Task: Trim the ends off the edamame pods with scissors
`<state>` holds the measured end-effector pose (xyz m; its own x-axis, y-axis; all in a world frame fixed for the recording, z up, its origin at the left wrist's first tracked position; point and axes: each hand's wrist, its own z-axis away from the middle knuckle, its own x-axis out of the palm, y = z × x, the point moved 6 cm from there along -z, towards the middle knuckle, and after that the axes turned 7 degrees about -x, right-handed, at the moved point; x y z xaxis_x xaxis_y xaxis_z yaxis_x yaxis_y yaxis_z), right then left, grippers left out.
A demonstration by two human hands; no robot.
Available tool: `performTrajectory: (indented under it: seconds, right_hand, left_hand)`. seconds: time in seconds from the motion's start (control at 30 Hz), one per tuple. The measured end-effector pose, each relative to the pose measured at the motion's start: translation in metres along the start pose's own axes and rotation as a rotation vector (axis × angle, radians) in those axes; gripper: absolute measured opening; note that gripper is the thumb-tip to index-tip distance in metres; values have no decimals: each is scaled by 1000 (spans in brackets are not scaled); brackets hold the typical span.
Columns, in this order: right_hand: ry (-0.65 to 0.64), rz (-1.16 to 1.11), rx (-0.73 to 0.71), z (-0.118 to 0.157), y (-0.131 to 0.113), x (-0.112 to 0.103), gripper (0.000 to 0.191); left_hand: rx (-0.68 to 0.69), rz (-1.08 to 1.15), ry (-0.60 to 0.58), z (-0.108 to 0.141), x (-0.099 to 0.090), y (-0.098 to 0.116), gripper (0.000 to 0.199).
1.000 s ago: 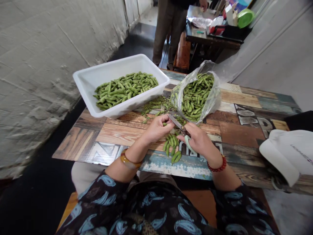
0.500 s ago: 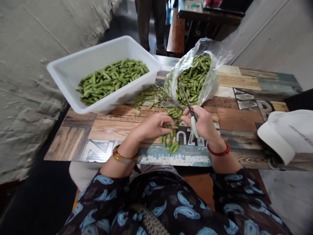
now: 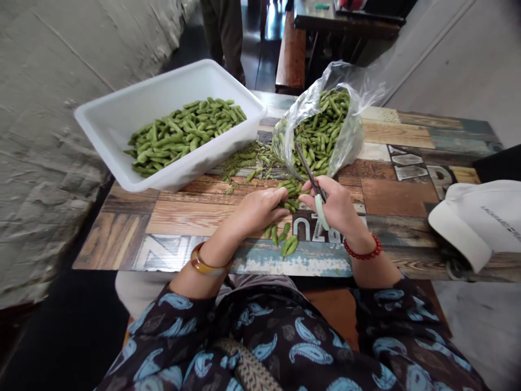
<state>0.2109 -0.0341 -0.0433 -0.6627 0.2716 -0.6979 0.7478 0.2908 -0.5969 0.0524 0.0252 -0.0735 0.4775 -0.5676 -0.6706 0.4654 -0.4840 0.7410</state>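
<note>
My left hand (image 3: 260, 209) is closed round a few green soybean pods (image 3: 291, 206) just above the table, its thumb on top. In my right hand (image 3: 334, 200) are scissors (image 3: 307, 168) with pale green handles. Their blades point forward and left, toward the mouth of a clear plastic bag (image 3: 354, 130) full of pods. The fingertips of both hands are close together over a small pile of pods. Several loose pods (image 3: 290, 245) lie nearer to me. A white plastic tub (image 3: 109, 117) at the left holds many pods.
Trimmed stem bits (image 3: 244, 161) are strewn between tub and bag on the wood-patterned table (image 3: 126, 228). A white cap (image 3: 468, 217) sits at the right edge. Beyond the table are a person's legs (image 3: 228, 35), a wooden bench (image 3: 291, 54) and another table.
My left hand has moved slightly forward and closed round some pods. The right hand with the scissors has barely moved. The person's legs in the background have shifted left.
</note>
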Motion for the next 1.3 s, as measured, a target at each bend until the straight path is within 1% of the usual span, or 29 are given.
performTrajectory:
  seconds: [0.07, 0.13, 0.17, 0.2, 0.27, 0.3, 0.37, 0.5, 0.57, 0.73, 0.83, 1.0, 1.07, 1.2, 1.3]
  right_hand:
    - [-7, -5, -2, 0, 0, 1, 16]
    - [-8, -12, -9, 0, 0, 2, 15]
    - [-7, -17, -14, 1, 0, 2, 14]
    - [-7, -23, -20, 1, -1, 3, 13]
    - [-13, -33, -34, 1, -2, 5, 12]
    - [-17, -37, -42, 2, -3, 6, 11]
    - [-19, -43, -61, 2, -4, 7, 11]
    - [-15, -43, -74, 3, -6, 6, 12]
    - [-14, -45, -69, 3, -6, 6, 12]
    - [-29, -61, -65, 4, -6, 11, 14]
    - [-44, -36, -99, 5, -8, 13, 15]
    - [-130, 38, -120, 8, -7, 19, 29]
    - [-147, 61, -109, 8, -5, 20, 30]
    - [-158, 123, -74, 9, 2, 23, 28]
    - [-156, 129, -91, 9, 3, 25, 29]
  left_hand:
    - [-36, 106, 93, -1, -8, -2, 17]
    - [-62, 301, 176, -2, -18, -3, 20]
    - [-82, 427, 191, -1, -21, -4, 22]
    - [-107, 563, 189, -1, -23, -6, 24]
    - [-169, 807, 150, 0, -23, -9, 29]
    - [-190, 892, 129, 0, -23, -9, 30]
    - [-196, 987, 113, 1, -22, -8, 30]
    - [-182, 1087, 87, 2, -22, -5, 31]
    - [-193, 1148, 94, 2, -21, -6, 34]
    - [-224, 1259, 162, 1, -24, -12, 34]
    - [-240, 1294, 206, 1, -26, -14, 32]
    - [-267, 1322, 266, 3, -28, -15, 34]
    - [-278, 1319, 279, 4, -28, -16, 35]
    - [-254, 1302, 258, 4, -28, -14, 33]
    - [-211, 1301, 214, 3, -26, -11, 32]
